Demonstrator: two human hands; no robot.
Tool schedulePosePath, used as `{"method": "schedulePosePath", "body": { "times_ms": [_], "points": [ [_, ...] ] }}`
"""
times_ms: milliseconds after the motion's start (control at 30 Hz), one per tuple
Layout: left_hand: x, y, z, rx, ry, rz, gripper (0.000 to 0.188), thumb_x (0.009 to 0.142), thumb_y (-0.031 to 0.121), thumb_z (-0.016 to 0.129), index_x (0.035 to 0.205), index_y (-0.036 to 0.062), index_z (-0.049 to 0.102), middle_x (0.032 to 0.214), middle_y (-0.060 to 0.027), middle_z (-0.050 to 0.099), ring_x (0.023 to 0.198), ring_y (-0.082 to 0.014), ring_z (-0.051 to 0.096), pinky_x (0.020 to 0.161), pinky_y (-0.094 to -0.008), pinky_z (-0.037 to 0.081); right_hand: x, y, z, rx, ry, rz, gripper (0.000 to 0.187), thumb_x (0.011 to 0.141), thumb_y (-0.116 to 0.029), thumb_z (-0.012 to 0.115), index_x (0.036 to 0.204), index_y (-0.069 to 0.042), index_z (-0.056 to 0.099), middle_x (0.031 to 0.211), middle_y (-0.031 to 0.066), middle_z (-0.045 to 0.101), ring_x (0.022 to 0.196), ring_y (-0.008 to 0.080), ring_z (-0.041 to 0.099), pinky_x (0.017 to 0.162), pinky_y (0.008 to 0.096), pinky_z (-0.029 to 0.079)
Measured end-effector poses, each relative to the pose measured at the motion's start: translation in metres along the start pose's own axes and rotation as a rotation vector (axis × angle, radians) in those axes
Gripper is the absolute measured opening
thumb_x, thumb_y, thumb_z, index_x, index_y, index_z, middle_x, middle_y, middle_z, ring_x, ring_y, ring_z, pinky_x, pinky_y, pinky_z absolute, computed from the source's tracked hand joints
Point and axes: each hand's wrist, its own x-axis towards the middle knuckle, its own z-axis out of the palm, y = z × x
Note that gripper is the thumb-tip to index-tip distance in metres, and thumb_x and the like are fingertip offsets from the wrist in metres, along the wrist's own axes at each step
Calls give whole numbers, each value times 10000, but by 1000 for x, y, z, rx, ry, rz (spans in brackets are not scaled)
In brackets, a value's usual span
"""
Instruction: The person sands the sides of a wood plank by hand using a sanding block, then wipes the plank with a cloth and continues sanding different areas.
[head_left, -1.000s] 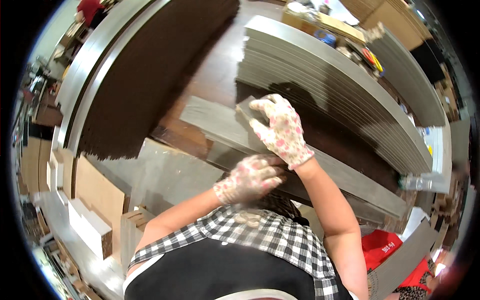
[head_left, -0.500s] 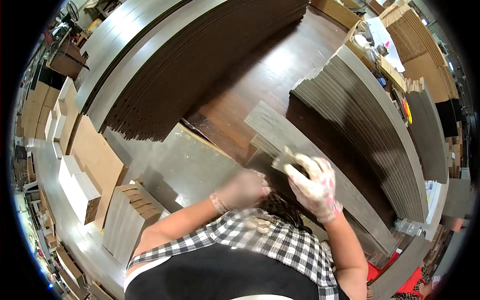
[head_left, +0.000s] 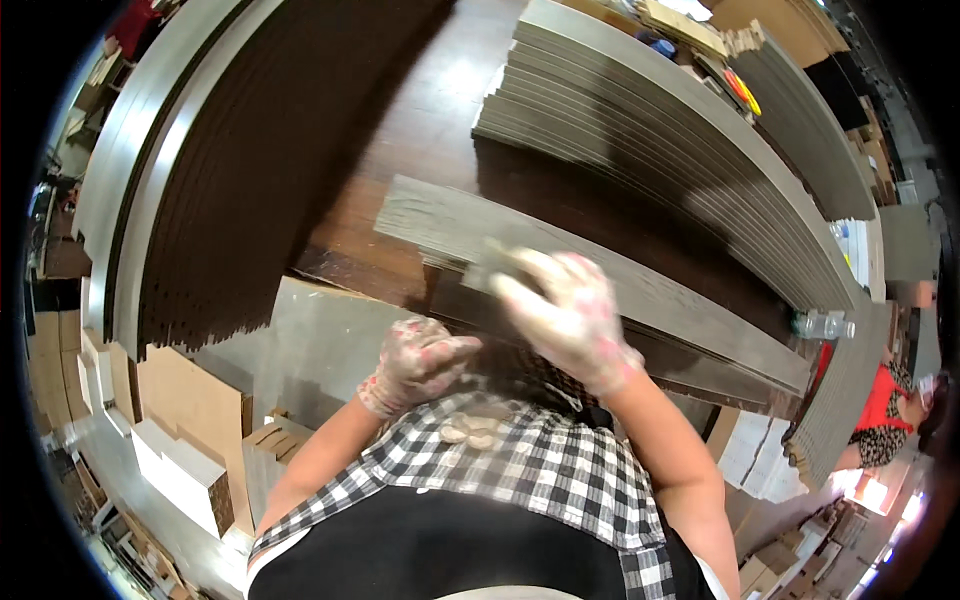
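A long grey wood-grain board (head_left: pixel 600 265) lies on the dark brown tabletop in front of me. My right hand (head_left: pixel 575 320), in a white glove with pink patches, is closed around a small greyish pad (head_left: pixel 484 266). That pad is at the board's near edge, towards its left end; blur hides its exact kind. My left hand (head_left: pixel 418 365) wears a similar glove. Its fingers are curled in, and nothing shows in them. It is held close to my checked apron (head_left: pixel 500 450), left of the right hand and apart from the board.
Tall stacked boards stand at the left (head_left: pixel 215 190) and at the far right (head_left: pixel 640 120). A clear plastic bottle (head_left: pixel 822 326) lies by the board's right end. Cardboard pieces (head_left: pixel 190 400) are at the lower left. A person in red (head_left: pixel 880 405) is at the right edge.
The view has swung to the right, so the stacks and board sit further left in the picture. My left hand is sharper, its fingers curled. The right hand still holds the pad at the board.
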Motion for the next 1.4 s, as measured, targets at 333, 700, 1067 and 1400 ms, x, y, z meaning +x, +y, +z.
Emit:
{"method": "schedulePosePath", "body": {
  "times_ms": [333,700,1067,1400],
  "points": [
    [85,26,-6,-178,416,164,112,913,-12,662,1009,44,679,805,-85,652,688,-174,578,590,-287,458,-81,-9,-37,-158,282,312,408,778,-98,753,1172,-160,671,1154,120,643,923,269,631,759,389,534],
    [114,46,28,-252,261,165,224,904,-75,624,1098,11,694,1070,-119,691,1004,-267,641,871,-374,530,-211,-1,-78,-620,494,928,346,774,-76,768,1110,-113,691,1164,146,622,1045,321,619,867,428,559],
    [163,75,68,88,-19,261,390,894,47,645,1282,27,616,1257,-174,636,1202,-355,592,1036,-448,455,-216,5,-91,-524,554,932,327,799,-130,767,1117,-114,690,1156,139,614,1094,305,590,931,436,512],
    [163,92,72,382,-90,216,384,811,62,702,1192,64,659,1168,-127,675,1082,-336,629,964,-446,483,-245,20,-127,-463,559,889,341,764,-181,806,1086,-131,705,1145,132,638,1087,321,616,913,436,541]
  ]
}}
